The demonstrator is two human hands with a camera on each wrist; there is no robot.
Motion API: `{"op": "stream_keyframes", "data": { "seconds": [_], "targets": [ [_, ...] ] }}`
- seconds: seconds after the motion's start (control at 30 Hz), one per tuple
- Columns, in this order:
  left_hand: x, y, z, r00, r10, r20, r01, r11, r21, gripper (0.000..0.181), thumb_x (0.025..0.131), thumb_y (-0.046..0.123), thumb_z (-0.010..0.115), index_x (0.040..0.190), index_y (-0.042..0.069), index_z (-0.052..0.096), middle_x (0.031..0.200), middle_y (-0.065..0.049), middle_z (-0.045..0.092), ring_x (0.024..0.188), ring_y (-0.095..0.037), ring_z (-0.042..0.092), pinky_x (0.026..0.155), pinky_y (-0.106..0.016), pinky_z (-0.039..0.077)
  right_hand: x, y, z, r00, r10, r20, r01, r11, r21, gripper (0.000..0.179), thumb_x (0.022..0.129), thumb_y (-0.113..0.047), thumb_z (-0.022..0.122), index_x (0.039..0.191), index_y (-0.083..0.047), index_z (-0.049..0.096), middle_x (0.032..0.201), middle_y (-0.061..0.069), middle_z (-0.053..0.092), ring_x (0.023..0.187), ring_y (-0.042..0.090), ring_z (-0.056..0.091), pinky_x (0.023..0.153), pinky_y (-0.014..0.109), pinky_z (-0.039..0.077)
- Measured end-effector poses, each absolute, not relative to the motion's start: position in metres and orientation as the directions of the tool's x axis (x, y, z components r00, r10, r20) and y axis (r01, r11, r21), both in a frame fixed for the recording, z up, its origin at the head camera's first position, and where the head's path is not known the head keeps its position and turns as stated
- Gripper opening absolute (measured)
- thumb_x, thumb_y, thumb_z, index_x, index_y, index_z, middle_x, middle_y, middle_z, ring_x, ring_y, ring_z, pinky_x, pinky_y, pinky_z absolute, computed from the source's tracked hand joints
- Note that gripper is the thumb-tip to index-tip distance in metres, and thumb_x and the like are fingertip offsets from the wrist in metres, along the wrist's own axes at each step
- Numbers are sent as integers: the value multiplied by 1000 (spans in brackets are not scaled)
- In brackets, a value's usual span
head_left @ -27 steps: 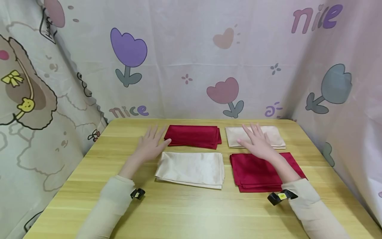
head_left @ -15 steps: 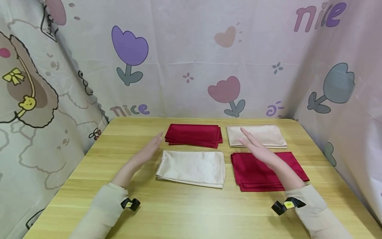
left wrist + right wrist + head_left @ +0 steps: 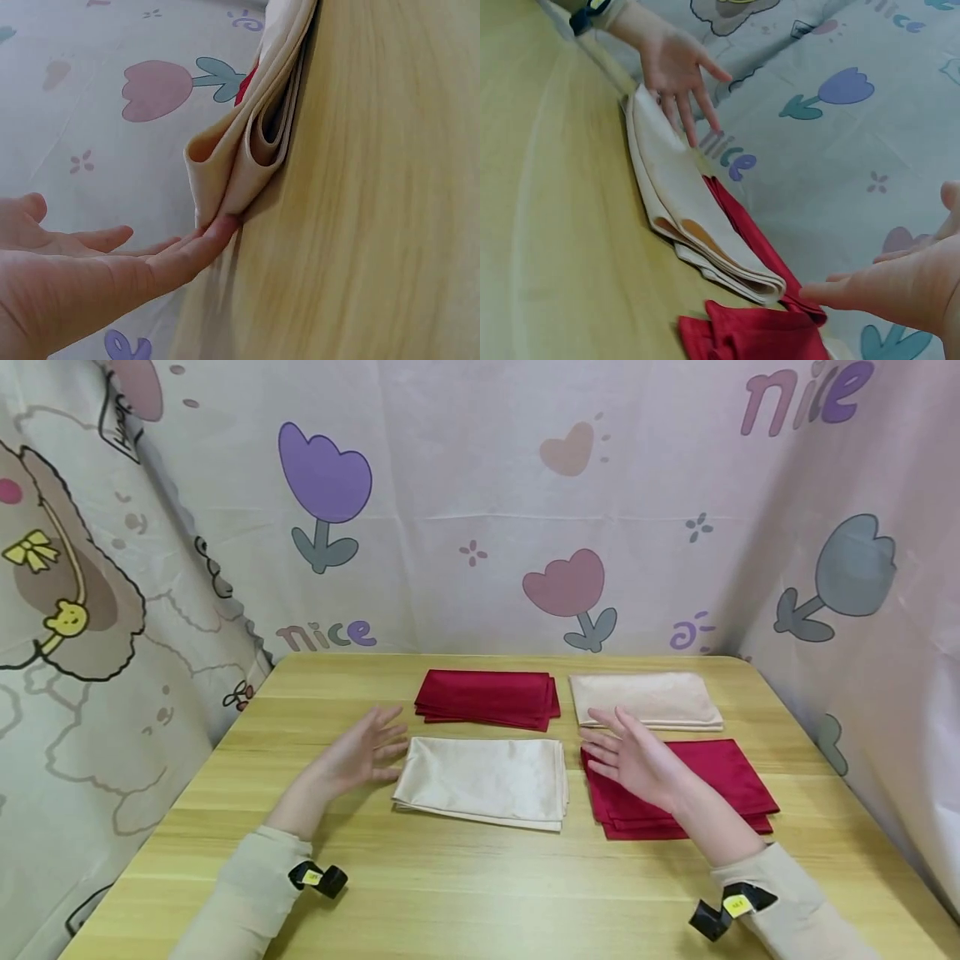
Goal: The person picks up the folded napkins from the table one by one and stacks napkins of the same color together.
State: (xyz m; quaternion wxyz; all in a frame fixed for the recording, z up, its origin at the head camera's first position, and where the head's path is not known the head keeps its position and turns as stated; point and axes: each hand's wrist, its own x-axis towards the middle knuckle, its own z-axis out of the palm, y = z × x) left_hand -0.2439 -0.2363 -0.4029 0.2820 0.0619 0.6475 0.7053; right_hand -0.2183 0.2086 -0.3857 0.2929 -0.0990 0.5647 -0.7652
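Your left hand (image 3: 354, 757) and right hand (image 3: 639, 765) hold nothing, fingers extended. In the row farther from the worktop's (image 3: 480, 893) back edge, the folded cream cloth (image 3: 482, 782) and folded red cloth (image 3: 718, 772) could unfold if you snag their layers.

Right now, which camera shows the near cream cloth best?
Head: the near cream cloth shows nearly its whole top face, from above. Left wrist: mostly looped folds beside the left hand; right wrist: a slanted view, opposite end nearest.
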Motion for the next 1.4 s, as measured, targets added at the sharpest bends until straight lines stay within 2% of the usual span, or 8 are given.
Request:
{"op": "stream_keyframes", "data": {
  "seconds": [0.17, 0.33, 0.47, 0.7, 0.8, 1.0, 1.17, 1.4],
  "targets": [
    [-247, -244, -409, -804, 521, -286, -396, -110, 912, 74, 100, 63, 13, 157, 20, -6, 164, -16, -11, 152, -38, -5, 114, -63, 18, -215, 204, -394, -763, -612, -206, 442, -262, -858, 72, 105, -49, 19, 156, -11, -14, 162, 22, -12, 151, 40, -5, 121, 49, 0],
    [-251, -249, -414, -779, 564, -275, -451, -198, 871, 74, 101, 61, 15, 157, 19, -5, 164, -15, -11, 152, -34, -7, 115, -64, 13, -211, 201, -402, -733, -636, -241, 504, -270, -820, 67, 106, -45, 14, 154, -12, -17, 161, 23, -17, 150, 42, -9, 121, 49, 0],
    [-251, -251, -416, -769, 582, -266, -483, -256, 837, 77, 100, 62, 21, 157, 19, -6, 164, -14, -11, 152, -33, -7, 115, -64, 11, -210, 199, -405, -713, -649, -265, 541, -269, -797, 67, 106, -45, 16, 154, -16, -19, 162, 21, -17, 150, 41, -10, 121, 50, 2],
    [-251, -254, -420, -766, 586, -264, -522, -328, 788, 79, 99, 63, 26, 157, 20, -5, 164, -14, -11, 152, -34, -6, 116, -62, 10, -212, 197, -408, -713, -641, -285, 567, -287, -772, 70, 106, -46, 23, 155, -17, -18, 162, 20, -16, 151, 39, -8, 121, 52, 5],
    [-251, -253, -424, -762, 598, -249, -531, -356, 769, 77, 100, 60, 25, 157, 19, -7, 164, -15, -13, 152, -36, -7, 117, -60, 9, -212, 198, -409, -719, -628, -296, 577, -305, -757, 73, 105, -47, 27, 155, -18, -18, 163, 19, -16, 152, 38, -7, 121, 51, 6],
    [-250, -251, -429, -755, 609, -243, -539, -367, 758, 72, 102, 56, 17, 157, 17, -10, 161, -19, -18, 150, -41, -8, 118, -57, 8, -213, 195, -410, -723, -615, -315, 603, -339, -722, 70, 105, -45, 25, 156, -17, -15, 163, 16, -14, 152, 35, -5, 122, 48, 6],
    [-250, -247, -429, -738, 637, -224, -543, -361, 758, 74, 102, 57, 14, 156, 15, -11, 161, -23, -16, 149, -43, -7, 118, -52, 12, -214, 193, -414, -738, -599, -310, 602, -377, -704, 69, 105, -42, 28, 157, -15, -9, 164, 16, -11, 153, 34, -3, 123, 47, 6],
    [-248, -244, -427, -709, 673, -210, -530, -313, 788, 74, 102, 57, 10, 157, 11, -8, 161, -26, -7, 149, -41, -3, 114, -41, 32, -212, 192, -417, -736, -604, -304, 599, -373, -709, 65, 106, -41, 27, 158, -16, -4, 164, 17, -11, 152, 34, -5, 123, 47, 4]
  ]
}}
